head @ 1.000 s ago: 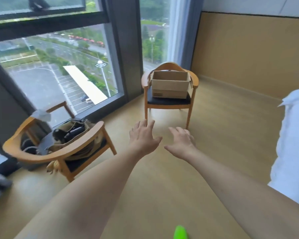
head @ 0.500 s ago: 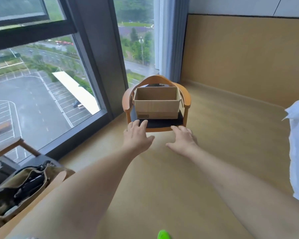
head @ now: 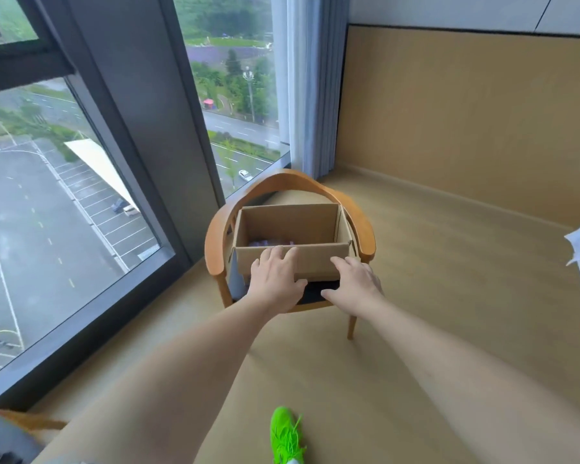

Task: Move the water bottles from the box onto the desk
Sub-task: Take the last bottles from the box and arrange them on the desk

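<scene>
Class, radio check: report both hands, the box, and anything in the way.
Left hand and right hand open, reaching at the cardboard box. Box open-topped on wooden chair; contents unclear. Path clear.

The box (head: 292,236) (bottles (head: 268,243) perhaps inside) sits on a chair (head: 215,246) beside the window (head: 64,212).

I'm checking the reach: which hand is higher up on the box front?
The left hand: its fingertips reach the top edge of the cardboard box, while the right hand sits lower, by the bottom edge.
</scene>
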